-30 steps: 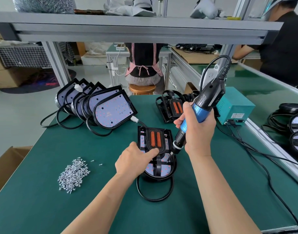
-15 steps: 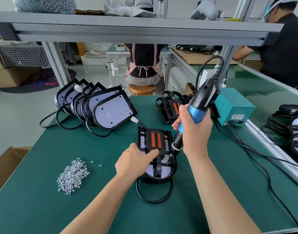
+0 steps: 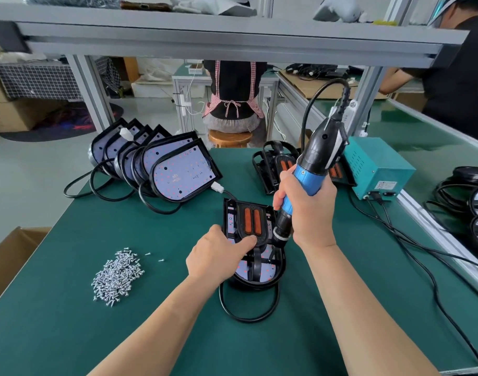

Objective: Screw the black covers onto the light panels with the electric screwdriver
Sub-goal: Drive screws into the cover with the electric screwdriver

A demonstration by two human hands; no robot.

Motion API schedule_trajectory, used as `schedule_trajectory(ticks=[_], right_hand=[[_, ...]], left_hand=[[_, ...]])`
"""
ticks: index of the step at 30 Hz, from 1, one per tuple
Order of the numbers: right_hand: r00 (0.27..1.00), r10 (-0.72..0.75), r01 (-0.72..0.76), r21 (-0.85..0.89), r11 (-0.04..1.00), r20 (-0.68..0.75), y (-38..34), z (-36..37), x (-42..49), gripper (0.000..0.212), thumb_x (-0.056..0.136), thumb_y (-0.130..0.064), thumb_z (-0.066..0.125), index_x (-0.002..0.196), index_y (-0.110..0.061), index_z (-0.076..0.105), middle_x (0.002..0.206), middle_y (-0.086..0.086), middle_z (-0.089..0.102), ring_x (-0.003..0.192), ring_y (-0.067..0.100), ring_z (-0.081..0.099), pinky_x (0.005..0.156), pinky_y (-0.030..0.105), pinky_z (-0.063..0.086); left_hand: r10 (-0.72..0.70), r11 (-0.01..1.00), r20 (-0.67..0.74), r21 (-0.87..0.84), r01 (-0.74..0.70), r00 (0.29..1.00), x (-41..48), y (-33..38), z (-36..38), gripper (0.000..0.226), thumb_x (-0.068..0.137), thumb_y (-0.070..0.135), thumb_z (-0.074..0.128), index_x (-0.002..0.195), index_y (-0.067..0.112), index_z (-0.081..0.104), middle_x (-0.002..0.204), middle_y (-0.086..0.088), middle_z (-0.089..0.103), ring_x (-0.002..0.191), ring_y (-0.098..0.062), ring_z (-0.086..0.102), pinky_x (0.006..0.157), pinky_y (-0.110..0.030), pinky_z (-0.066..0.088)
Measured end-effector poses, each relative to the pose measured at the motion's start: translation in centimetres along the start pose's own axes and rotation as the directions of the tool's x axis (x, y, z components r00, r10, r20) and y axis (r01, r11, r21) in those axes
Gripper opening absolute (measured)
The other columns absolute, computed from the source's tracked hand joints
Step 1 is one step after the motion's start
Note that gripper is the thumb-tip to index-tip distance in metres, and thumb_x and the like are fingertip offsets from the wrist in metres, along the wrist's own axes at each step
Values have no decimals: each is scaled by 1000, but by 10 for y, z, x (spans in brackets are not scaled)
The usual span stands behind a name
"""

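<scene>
A dark green mat (image 3: 69, 335) carries silver screws (image 3: 117, 276). The black cover (image 3: 250, 222) has two orange strips, the electric screwdriver (image 3: 311, 172) is blue and black, and the power box (image 3: 381, 169) teal. White panels (image 3: 182, 172) show red dots.

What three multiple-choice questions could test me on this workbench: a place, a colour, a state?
1. Where does the heap of small silver screws lie?
A. on the green table mat, left of the black plastic cover
B. in a cardboard box
C. on the overhead shelf

2. What colour is the grip of the electric screwdriver?
A. red
B. blue
C. yellow

3. What is the right hand doing?
A. lying flat
B. picking up screws
C. gripping the screwdriver

Answers: 1 A, the heap sits on the mat beyond the left hand; 2 B, the barrel is blue; 3 C, its fingers wrap the barrel.
</scene>
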State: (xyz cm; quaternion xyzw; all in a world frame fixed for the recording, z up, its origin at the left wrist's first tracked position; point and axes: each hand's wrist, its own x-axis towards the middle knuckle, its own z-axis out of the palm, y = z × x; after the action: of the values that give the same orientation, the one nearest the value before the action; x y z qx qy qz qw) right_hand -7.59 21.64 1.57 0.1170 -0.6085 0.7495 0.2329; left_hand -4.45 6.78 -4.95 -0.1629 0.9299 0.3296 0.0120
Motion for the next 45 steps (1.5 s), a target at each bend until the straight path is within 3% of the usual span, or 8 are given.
schedule_trajectory(ticks=[5,12,20,24,29,35,40,45], right_hand=[[998,55,-56,61,997,21,-3,-2,0,21,79,-22,71,94,-15,59,57,1,55,45,22,54,54,29,49],[997,72,-71,165,984,-1,-5,-12,-3,12,87,-7,68,91,-12,58,57,3,53,47,22,53,55,30,48],[996,85,-83,187,979,-3,-9,-13,-5,10,86,-8,67,92,-11,60,58,4,53,48,22,53,54,30,49],[992,107,-123,330,936,67,-25,-20,9,12,77,-12,67,88,-17,64,60,4,51,49,21,49,53,27,45],[987,128,-71,453,889,-97,-36,-34,25,9,84,-13,69,88,-15,61,64,3,50,53,17,47,53,26,45],[837,425,-152,599,786,-345,-7,-52,17,17,95,-22,68,93,-11,55,66,-1,55,54,12,56,55,24,51],[721,597,-190,728,659,-352,25,-59,3,29,93,-33,73,91,-10,55,66,-1,60,56,12,60,55,23,54],[687,675,-257,779,572,-270,49,-53,-4,31,96,-35,69,88,-10,54,63,0,61,53,10,59,51,21,52]], left_hand=[[-1,1000,9,0,1,1000,0,0,-1,59,70,77,58,80,21,43,79,5,57,81,-23,58,62,-33,38],[1,1000,25,-30,0,1000,3,-2,-2,56,69,76,58,83,22,46,78,13,56,72,-9,53,61,-31,38],[4,999,37,-43,-3,999,3,-3,-3,57,69,76,59,86,22,49,80,14,57,75,-11,56,63,-31,41],[7,999,41,-33,-6,999,3,-2,-4,56,70,75,58,81,22,44,77,14,54,70,-8,52,58,-30,36],[2,999,51,-48,1,999,2,-2,-4,58,66,77,57,84,23,48,81,10,60,74,-10,57,60,-30,39],[1,999,45,-41,1,999,2,-2,-4,59,67,77,57,88,22,50,82,11,60,77,-12,58,62,-30,41],[-5,999,43,-48,7,999,-1,0,-6,60,62,78,54,85,22,49,80,10,60,75,-12,58,61,-30,40],[-11,999,39,-49,13,999,-3,1,-8,60,63,78,54,87,23,50,81,12,60,75,-10,57,63,-31,40]])
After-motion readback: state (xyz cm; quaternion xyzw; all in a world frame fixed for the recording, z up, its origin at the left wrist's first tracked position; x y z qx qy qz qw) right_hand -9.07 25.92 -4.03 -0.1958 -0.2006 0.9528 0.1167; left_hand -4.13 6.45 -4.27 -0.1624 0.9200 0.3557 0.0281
